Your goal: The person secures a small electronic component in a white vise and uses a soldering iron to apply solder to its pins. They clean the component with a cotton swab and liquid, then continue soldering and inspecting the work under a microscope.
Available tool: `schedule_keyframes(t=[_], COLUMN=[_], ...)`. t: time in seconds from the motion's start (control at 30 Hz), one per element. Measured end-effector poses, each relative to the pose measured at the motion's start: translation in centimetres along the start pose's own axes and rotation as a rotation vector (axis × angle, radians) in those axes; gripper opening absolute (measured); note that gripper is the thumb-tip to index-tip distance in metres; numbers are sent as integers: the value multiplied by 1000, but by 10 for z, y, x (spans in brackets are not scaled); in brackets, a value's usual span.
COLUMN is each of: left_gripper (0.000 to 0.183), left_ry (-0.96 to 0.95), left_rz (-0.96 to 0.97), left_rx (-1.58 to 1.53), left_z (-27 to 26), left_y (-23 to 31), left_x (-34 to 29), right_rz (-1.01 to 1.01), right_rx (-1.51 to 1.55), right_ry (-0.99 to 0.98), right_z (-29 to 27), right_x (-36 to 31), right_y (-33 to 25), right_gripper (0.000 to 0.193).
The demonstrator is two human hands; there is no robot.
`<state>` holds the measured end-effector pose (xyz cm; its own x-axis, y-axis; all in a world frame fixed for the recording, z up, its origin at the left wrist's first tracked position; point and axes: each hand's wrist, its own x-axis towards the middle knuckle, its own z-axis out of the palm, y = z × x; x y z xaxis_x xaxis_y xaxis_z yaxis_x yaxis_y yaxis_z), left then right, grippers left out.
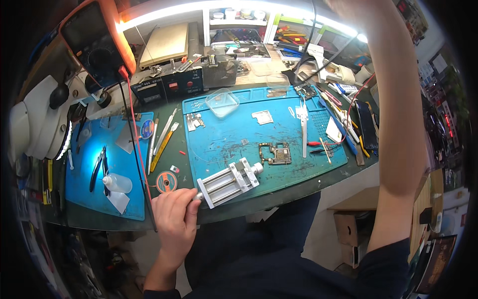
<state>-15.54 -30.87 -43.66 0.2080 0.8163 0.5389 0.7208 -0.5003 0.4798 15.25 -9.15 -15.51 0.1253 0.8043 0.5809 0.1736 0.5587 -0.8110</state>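
Note:
My left hand [173,215] is closed around the knob at the near-left end of a small silver clamping fixture [245,174] with parallel rods and sliding jaws. The fixture lies at a slant on the front edge of a blue work mat [224,137], its jaws holding nothing that I can see. Just beyond its right end rests a bare phone circuit board [280,153]. My right arm [398,99] reaches far up on the right. At the upper edge my right hand [348,7] is partly cut off and washed out by the lamp, so its fingers are hidden.
Farther back on the mat stand a clear plastic box [222,103] and a silver metal plate [262,117]. Tweezers [304,129] and a cotton swab [326,151] lie right. Left are pliers [98,169], a squeeze bottle [118,183], a solder spool [166,182] and a multimeter [94,45] with hanging leads.

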Motion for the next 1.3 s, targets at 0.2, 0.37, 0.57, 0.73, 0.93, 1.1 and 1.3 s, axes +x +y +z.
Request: schedule_keyframes(t=[0.2, 0.37, 0.57, 0.73, 0.93, 1.1, 1.3], left_gripper=[29, 39, 41, 41, 42, 41, 42], left_ry=[25, 26, 33, 42, 45, 50, 48], left_rz=[-11, -30, -34, -36, -37, -65, -43], left_rx=[46, 16, 57, 76, 66, 27, 33], left_z=[-18, -11, -10, -9, -7, -6, -6], left_y=[-3, -7, -9, -10, -10, -9, -9], left_x=[-15, -13, -17, -18, -16, -18, -17], right_rz=[-154, -77, -29, 23, 105, 552, 745], right_rx=[-523, -554, -535, -507, -507, -473, -103], right_ry=[-918, -1045, -1120, -1158, -1171, -1231, -1020], right_z=[47, 43, 54, 57, 57, 65, 47], right_x=[-172, -210, -213, -208, -205, -189, -194], right_y=[57, 97, 103, 100, 104, 95, 104], right_gripper=[11, 16, 16, 15, 17, 23, 14])
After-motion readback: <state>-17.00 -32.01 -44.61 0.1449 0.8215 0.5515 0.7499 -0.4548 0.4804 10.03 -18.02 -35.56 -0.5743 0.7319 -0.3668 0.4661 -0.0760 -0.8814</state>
